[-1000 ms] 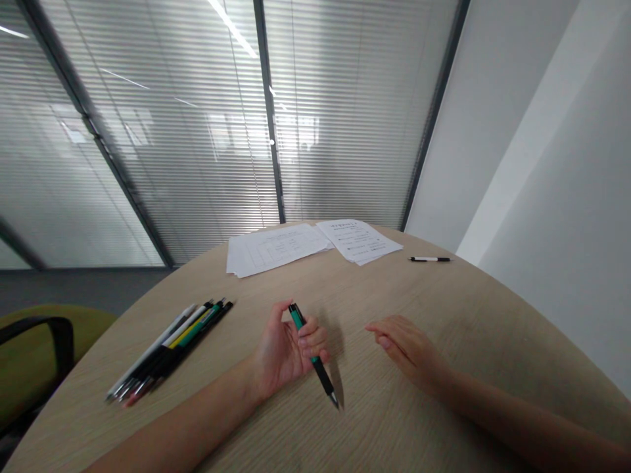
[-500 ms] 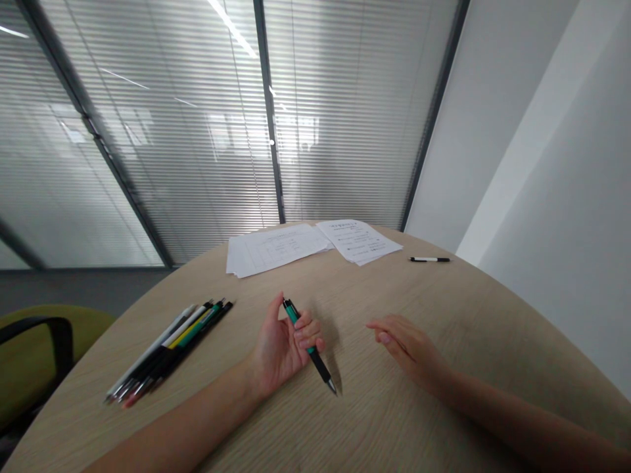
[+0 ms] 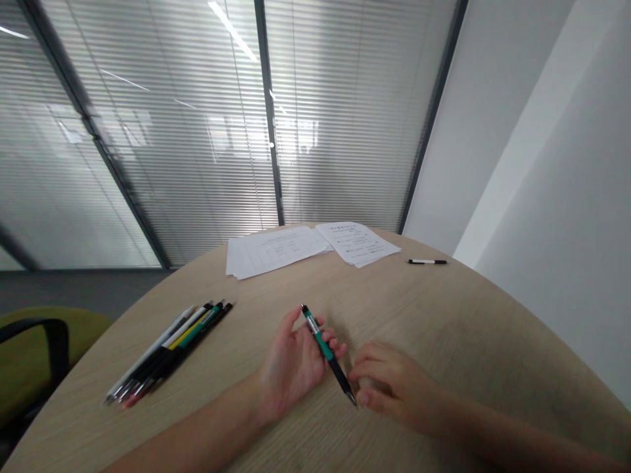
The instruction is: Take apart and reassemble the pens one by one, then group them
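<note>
My left hand is palm up just over the table and holds a green and black ballpoint pen. The pen slants across the curled fingers, its metal tip pointing down to the right and its push-button end beside my raised thumb. My right hand is close to the tip, thumb and fingers bent but apart, with nothing seen between them. Whether the right fingertips touch the pen I cannot tell. To the left lies a bundle of several pens and pencils in white, yellow, green and black.
Printed sheets of paper lie at the far side of the round wooden table. A white and black pen rests at the far right. A green chair stands at the left, and blinds hang behind.
My left hand has moved slightly right and towards me with the pen, its fingers loosening somewhat. My right hand has come nearer the pen's tip, its fingers parting from the thumb.
</note>
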A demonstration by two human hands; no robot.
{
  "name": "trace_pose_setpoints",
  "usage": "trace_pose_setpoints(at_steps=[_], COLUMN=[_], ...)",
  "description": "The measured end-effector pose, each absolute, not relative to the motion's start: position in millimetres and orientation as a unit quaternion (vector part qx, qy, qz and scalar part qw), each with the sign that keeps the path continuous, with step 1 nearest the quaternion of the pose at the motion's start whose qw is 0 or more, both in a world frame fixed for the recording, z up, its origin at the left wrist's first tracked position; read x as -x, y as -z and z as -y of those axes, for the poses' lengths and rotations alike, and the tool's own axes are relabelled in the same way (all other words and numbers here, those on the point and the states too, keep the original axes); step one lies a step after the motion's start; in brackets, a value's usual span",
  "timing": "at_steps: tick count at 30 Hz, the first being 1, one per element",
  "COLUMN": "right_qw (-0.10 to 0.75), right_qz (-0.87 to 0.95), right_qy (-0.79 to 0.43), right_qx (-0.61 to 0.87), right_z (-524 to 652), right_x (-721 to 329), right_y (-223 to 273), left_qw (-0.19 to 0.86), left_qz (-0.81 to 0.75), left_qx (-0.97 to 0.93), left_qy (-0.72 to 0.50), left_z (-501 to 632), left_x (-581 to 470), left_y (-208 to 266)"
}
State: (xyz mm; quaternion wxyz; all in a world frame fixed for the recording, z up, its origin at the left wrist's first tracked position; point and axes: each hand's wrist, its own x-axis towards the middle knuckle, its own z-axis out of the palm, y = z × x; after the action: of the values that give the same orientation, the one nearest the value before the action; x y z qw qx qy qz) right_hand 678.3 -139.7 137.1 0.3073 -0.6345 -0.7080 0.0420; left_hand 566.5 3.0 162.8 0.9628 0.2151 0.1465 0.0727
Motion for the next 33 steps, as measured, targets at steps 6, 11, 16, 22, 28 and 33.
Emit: trace_pose_setpoints(at_steps=[6, 11, 16, 22, 28, 33], right_qw=[0.389, 0.395, 0.313, 0.030, 0.014, 0.017], right_qz=[0.626, 0.600, 0.576, 0.503, 0.466, 0.473], right_qy=[-0.150, -0.127, 0.042, 0.307, 0.336, 0.349], right_qx=[0.659, 0.684, 0.754, 0.807, 0.818, 0.808], right_z=[139.6, 135.8, 134.3, 150.7, 166.3, 167.2], right_x=[-660.9, -680.3, -733.3, -816.2, -857.2, -864.3], right_y=[-137.1, -131.3, -131.4, -129.6, -117.8, -111.1], left_qw=[0.968, 0.959, 0.892, 0.829, 0.806, 0.801], left_qz=[-0.134, -0.128, -0.197, -0.221, -0.192, -0.188], left_qx=[-0.205, -0.251, -0.383, -0.478, -0.526, -0.536], left_qy=[-0.055, -0.039, -0.138, -0.190, -0.192, -0.188], left_z=[12.1, 1.6, -19.0, -28.3, -33.6, -35.9], left_x=[-560.5, -563.3, -572.0, -573.9, -576.4, -576.8], left_y=[-164.2, -162.3, -155.0, -146.5, -130.1, -127.2])
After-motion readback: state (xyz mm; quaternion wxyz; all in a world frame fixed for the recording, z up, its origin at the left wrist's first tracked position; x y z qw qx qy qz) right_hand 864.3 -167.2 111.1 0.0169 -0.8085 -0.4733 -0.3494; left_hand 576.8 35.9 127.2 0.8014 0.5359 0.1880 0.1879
